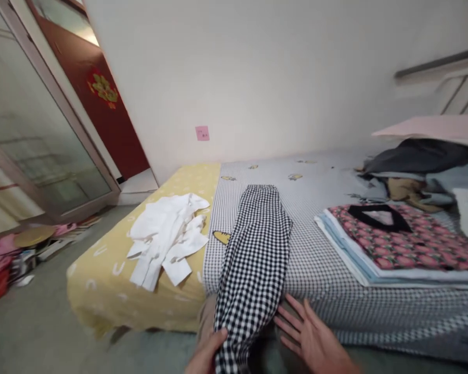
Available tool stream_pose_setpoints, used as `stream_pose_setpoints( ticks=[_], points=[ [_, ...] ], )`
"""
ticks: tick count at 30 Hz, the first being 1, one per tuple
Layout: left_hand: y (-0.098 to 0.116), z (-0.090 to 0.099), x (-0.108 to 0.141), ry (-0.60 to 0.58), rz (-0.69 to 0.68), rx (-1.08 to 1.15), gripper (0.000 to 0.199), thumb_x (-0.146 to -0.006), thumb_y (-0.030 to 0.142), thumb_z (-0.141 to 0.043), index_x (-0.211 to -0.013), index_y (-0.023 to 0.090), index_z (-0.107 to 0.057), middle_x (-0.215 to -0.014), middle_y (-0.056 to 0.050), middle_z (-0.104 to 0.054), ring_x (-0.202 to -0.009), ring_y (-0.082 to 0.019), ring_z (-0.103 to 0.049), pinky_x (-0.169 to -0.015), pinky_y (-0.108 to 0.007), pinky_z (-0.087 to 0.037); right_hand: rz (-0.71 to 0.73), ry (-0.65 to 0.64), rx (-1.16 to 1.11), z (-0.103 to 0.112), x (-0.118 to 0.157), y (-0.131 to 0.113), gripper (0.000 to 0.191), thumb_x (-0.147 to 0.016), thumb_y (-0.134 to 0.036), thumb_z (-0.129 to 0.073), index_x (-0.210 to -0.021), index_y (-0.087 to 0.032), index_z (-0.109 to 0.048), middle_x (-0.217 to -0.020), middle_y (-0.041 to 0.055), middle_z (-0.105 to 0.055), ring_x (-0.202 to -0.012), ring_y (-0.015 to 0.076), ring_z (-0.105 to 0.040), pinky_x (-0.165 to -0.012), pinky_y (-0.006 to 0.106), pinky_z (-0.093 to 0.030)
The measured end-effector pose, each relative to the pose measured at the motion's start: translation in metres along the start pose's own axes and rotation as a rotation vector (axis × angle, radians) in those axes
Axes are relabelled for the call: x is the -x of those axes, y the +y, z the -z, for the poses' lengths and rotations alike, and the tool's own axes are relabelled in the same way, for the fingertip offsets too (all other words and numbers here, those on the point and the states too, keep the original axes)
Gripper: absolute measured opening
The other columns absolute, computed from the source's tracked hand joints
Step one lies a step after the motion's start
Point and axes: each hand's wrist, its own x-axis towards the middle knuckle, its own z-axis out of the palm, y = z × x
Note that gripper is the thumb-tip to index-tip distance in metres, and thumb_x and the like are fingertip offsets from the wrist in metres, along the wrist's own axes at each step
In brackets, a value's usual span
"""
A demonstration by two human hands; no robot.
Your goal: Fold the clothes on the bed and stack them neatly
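Black-and-white checked trousers (pixel 257 239), folded lengthwise, lie across the bed with the gathered waist at the far end. Their lower end hangs over the bed's front edge toward me. My left hand (pixel 207 353) grips the left side of the hanging leg part, thumb on top of the cloth. Close by the opposite side, my right hand (pixel 310 335) is open with its fingers spread, the fingertips at or just beside the fabric; contact is hard to tell. A crumpled white shirt (pixel 167 234) lies to the left on the yellow cover.
The bed has a yellow cover (pixel 101 259) at left and a grey checked sheet (pixel 315 192). At right sits a stack of folded clothes topped by a pink floral garment (pixel 409 244), with a dark clothes heap (pixel 421 156) behind. Assorted items (pixel 27 249) lie on the floor at left.
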Motion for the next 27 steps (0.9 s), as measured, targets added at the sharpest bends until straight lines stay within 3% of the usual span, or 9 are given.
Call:
stream_pose_setpoints(
  ticks=[3,6,10,14,17,20,24,27],
  points=[
    [0.002,-0.019,0.016,0.000,0.066,0.132,0.053,-0.068,0.045,-0.078,-0.112,0.017,-0.067,-0.119,-0.015,-0.073,-0.127,-0.033,-0.060,-0.110,-0.047,-0.045,-0.037,-0.038,0.070,-0.015,0.008,0.008,0.090,-0.071,-0.072,-0.070,-0.149,-0.038,-0.040,-0.147,0.0084,-0.056,-0.126,0.0287,-0.060,-0.107,0.048,-0.042],
    [0.004,-0.026,0.024,0.055,0.039,0.156,0.046,-0.068,0.042,-0.080,-0.104,0.015,-0.070,-0.118,-0.016,-0.073,-0.123,-0.031,-0.062,-0.110,-0.043,-0.045,-0.020,-0.097,0.127,-0.029,0.013,0.017,0.084,-0.069,-0.064,-0.076,-0.144,-0.039,-0.048,-0.152,0.0039,-0.051,-0.129,0.0294,-0.056,-0.105,0.046,-0.045],
    [0.001,-0.016,0.038,0.070,-0.019,0.146,0.050,-0.063,0.038,-0.085,-0.105,0.016,-0.070,-0.116,-0.013,-0.074,-0.118,-0.028,-0.064,-0.108,-0.039,-0.044,-0.043,-0.194,0.192,-0.046,0.019,0.029,0.071,-0.064,-0.059,-0.081,-0.128,-0.035,-0.065,-0.146,0.0035,-0.058,-0.131,0.0333,-0.054,-0.105,0.045,-0.047],
    [-0.004,-0.002,0.048,0.138,-0.018,0.142,0.057,-0.062,0.039,-0.086,-0.111,0.018,-0.067,-0.116,-0.011,-0.074,-0.112,-0.026,-0.066,-0.094,-0.034,-0.049,-0.124,-0.167,0.189,-0.055,0.026,0.047,0.080,-0.063,-0.050,-0.084,-0.134,-0.024,-0.059,-0.135,0.0117,-0.065,-0.126,0.0318,-0.059,-0.110,0.046,-0.043],
    [-0.008,0.008,0.052,0.238,0.016,0.124,0.056,-0.064,0.041,-0.085,-0.113,0.020,-0.065,-0.111,-0.007,-0.074,-0.101,-0.020,-0.067,-0.080,-0.027,-0.050,-0.275,-0.077,0.220,-0.052,0.033,0.063,0.086,-0.060,-0.047,-0.086,-0.136,-0.018,-0.056,-0.134,0.0161,-0.065,-0.125,0.0323,-0.059,-0.111,0.046,-0.042],
    [-0.013,0.017,0.055,0.276,0.010,0.139,0.047,-0.065,0.040,-0.086,-0.102,0.022,-0.064,-0.094,-0.001,-0.073,-0.083,-0.013,-0.065,-0.071,-0.023,-0.048,-0.375,-0.076,0.307,-0.047,0.040,0.071,0.083,-0.064,-0.048,-0.085,-0.135,-0.018,-0.056,-0.138,0.0180,-0.062,-0.128,0.0320,-0.057,-0.110,0.045,-0.042],
    [-0.026,0.024,0.055,0.267,-0.085,0.152,0.051,-0.058,0.037,-0.090,-0.095,0.020,-0.060,-0.087,0.002,-0.066,-0.077,-0.011,-0.060,-0.071,-0.022,-0.047,-0.389,-0.150,0.392,-0.046,0.046,0.073,0.079,-0.067,-0.049,-0.083,-0.135,-0.018,-0.058,-0.138,0.0186,-0.062,-0.129,0.0314,-0.057,-0.111,0.043,-0.041],
    [-0.040,0.023,0.048,0.376,-0.156,0.075,0.052,-0.053,0.040,-0.089,-0.089,0.021,-0.056,-0.074,0.005,-0.059,-0.066,-0.011,-0.053,-0.059,-0.023,-0.041,-0.385,-0.121,0.418,-0.043,0.040,0.078,0.082,-0.068,-0.048,-0.083,-0.140,-0.020,-0.056,-0.137,0.0170,-0.063,-0.129,0.0310,-0.057,-0.112,0.044,-0.041]
  ],
)
